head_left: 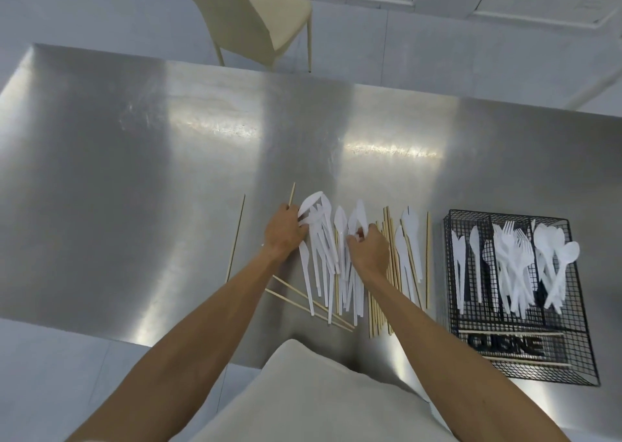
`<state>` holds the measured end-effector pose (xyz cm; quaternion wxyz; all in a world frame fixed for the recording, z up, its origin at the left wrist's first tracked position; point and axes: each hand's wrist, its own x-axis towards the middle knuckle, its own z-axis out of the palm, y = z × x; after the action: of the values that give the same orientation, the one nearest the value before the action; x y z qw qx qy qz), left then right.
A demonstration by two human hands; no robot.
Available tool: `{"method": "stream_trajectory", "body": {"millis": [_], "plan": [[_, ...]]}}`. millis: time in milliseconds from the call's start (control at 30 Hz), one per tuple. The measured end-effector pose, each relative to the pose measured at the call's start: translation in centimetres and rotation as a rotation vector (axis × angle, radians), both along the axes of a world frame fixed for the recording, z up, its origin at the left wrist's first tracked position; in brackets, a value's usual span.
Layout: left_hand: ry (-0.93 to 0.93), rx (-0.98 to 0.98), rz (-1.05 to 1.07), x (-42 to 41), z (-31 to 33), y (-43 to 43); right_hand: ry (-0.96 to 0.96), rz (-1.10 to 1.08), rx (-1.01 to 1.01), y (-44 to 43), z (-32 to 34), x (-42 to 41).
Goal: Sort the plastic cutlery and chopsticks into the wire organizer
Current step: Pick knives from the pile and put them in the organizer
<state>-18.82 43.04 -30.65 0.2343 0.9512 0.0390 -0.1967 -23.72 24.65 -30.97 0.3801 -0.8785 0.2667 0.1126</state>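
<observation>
A heap of white plastic knives (pixel 323 260) lies mixed with wooden chopsticks (pixel 392 273) near the table's front edge. My left hand (pixel 284 231) rests on the heap's left side, fingers closed around several knives and a chopstick (pixel 292 194) that sticks up beyond it. My right hand (pixel 368 248) sits on the middle of the heap, pinching a white knife (pixel 358 218). To the right stands the black wire organizer (pixel 572 367). It holds knives (pixel 459 260) in its left slot, forks (pixel 511 260) in the middle, spoons (pixel 555 250) on the right, and chopsticks (pixel 511 333) across the front.
The steel table (pixel 168 172) stretches far to the left and back. One chopstick (pixel 235 239) lies apart on the left, two more (pixel 303 298) lie slanted under my left forearm. A cream chair (pixel 255 17) stands beyond the far edge.
</observation>
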Motion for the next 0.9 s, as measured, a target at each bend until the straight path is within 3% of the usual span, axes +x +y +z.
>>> {"method": "stream_trajectory", "body": {"millis": [133, 367, 667, 900], "plan": [[0.01, 0.027, -0.006, 0.5, 0.1, -0.1, 0.085, 0.031, -0.061, 0.1, -0.1, 1.6], [0.031, -0.057, 0.064, 1.0, 0.2, -0.1, 0.159, 0.043, 0.027, 0.2, 0.3, 3.6], [0.015, -0.337, 0.151, -1.1, 1.3, -4.0, 0.02, -0.011, 0.222, -3.5, 2.3, 2.1], [0.049, -0.543, 0.111, -4.4, 2.1, -10.8, 0.081, -0.146, 0.533, -10.3, 4.1, -1.6]]}}
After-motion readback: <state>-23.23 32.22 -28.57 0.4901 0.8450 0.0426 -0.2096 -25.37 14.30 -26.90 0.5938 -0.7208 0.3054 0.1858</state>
